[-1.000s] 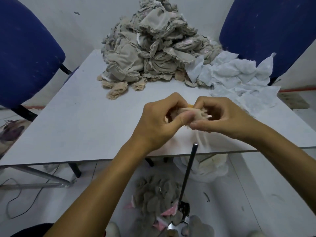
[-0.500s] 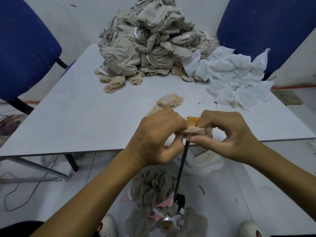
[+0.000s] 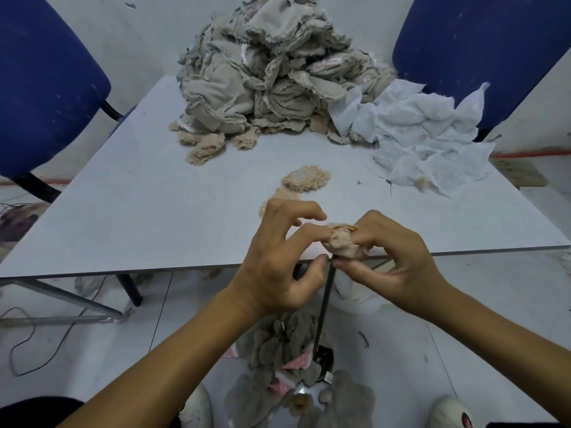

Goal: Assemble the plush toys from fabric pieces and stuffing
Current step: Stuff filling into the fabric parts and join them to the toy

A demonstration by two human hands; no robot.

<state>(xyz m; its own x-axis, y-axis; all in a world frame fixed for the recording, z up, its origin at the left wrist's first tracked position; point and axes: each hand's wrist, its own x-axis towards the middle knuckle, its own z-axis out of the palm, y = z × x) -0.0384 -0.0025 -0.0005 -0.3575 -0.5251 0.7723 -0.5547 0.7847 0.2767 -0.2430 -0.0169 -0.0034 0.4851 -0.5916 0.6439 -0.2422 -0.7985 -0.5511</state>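
Pinching one beige fabric piece (image 3: 341,242) between two hands, left hand (image 3: 278,261) and right hand (image 3: 392,257), over one black rod (image 3: 323,307).

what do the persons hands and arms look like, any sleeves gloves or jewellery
Both forearms are bare up to the frame's edge, with no sleeve in view. The left hand and the right hand wear no gloves, and no rings, watch or bracelets show. The fingernails look short and unpainted.
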